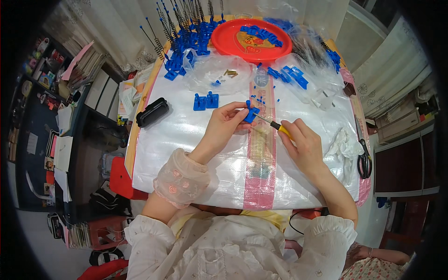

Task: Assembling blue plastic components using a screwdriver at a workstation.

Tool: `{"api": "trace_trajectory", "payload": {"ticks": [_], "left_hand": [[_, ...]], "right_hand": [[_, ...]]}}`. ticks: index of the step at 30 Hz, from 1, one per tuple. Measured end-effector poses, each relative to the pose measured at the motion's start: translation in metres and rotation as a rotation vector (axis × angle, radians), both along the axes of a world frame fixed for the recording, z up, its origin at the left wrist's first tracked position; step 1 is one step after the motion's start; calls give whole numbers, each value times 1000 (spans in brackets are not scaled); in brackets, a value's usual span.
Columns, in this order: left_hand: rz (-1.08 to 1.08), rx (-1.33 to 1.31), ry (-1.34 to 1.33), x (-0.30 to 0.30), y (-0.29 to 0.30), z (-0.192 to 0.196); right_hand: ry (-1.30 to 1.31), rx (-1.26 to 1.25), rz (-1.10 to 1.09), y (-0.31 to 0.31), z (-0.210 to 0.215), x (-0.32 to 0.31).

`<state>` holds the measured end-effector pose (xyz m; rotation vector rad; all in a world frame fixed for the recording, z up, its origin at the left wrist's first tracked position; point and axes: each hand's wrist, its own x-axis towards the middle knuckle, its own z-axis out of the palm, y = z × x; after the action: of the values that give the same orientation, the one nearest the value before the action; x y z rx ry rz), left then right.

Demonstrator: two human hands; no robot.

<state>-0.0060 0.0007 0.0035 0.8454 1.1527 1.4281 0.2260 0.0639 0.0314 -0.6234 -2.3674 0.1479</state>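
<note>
Between the fingers of my left hand [225, 125] is a small blue plastic part [251, 115], held up over the table. My right hand [302, 145] grips a screwdriver [282, 129] with a yellow and black handle, and its metal shaft reaches to the blue part. Whether the tip sits in a screw is too small to tell. Two similar blue plastic pieces [206, 101] stand side by side left of my hands. Tiny blue bits [260, 99] lie scattered just beyond them. Farther back, several brass-coloured screws [230, 73] rest on a clear plastic bag [205, 74].
A red round tray [218, 45] with blue parts stands at the back. Blue pieces with upright springs [186, 35] crowd the back left. A black case [153, 112] lies at left; scissors [364, 161] and crumpled tissue [346, 148] at right. Another person's arm [387, 255] shows lower right.
</note>
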Motion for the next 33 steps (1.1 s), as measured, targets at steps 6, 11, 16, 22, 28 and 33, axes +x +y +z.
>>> {"api": "trace_trajectory", "payload": {"ticks": [6, 11, 16, 22, 28, 33], "left_hand": [[-3, 51, 37, 1, -1, -1], [-3, 72, 61, 3, -1, -5], [-21, -78, -70, 4, 5, -13], [-14, -146, -147, 5, 1, 1], [-27, -129, -132, 4, 2, 1], [-8, -114, -79, 3, 2, -5]], "right_hand": [[31, -572, -42, 6, 3, 4], [7, -539, -45, 6, 4, 4], [-69, 197, -56, 11, -7, -1], [-75, 495, -51, 7, -3, -3], [-67, 471, -43, 8, -3, 0], [-39, 379, -33, 11, -9, -1]]}}
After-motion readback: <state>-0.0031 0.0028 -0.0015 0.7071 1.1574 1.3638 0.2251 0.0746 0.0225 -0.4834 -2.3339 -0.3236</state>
